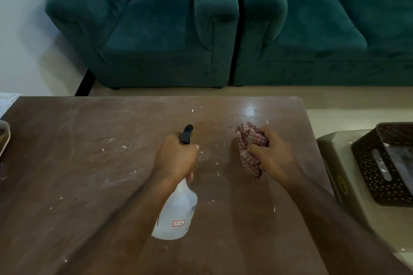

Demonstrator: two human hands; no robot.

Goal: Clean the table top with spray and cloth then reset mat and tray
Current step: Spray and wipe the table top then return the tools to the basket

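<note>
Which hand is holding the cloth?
The right hand: it grips the bunched red-checked cloth over the brown table, while the left hand grips the white spray bottle instead.

worktop (pixel 89 163) fills the near field. Centre: spray bottle (pixel 176 214) in left hand (pixel 176 156), nozzle toward the far edge, base toward the viewer. Just right of the nozzle: cloth (pixel 250 149) in right hand (pixel 270 156), over the far-right part of the worktop; contact with the surface unclear. scraps (pixel 124 147) lie scattered across the worktop. tray (pixel 3 136) at the worktop's left edge, mostly cut off. basket (pixel 384 163) sits on a stand (pixel 335 163) beside the right edge. Behind, past a strip of floor (pixel 268 91): armchair (pixel 145 29) left, sofa (pixel 324 29) right, side by side.
</note>
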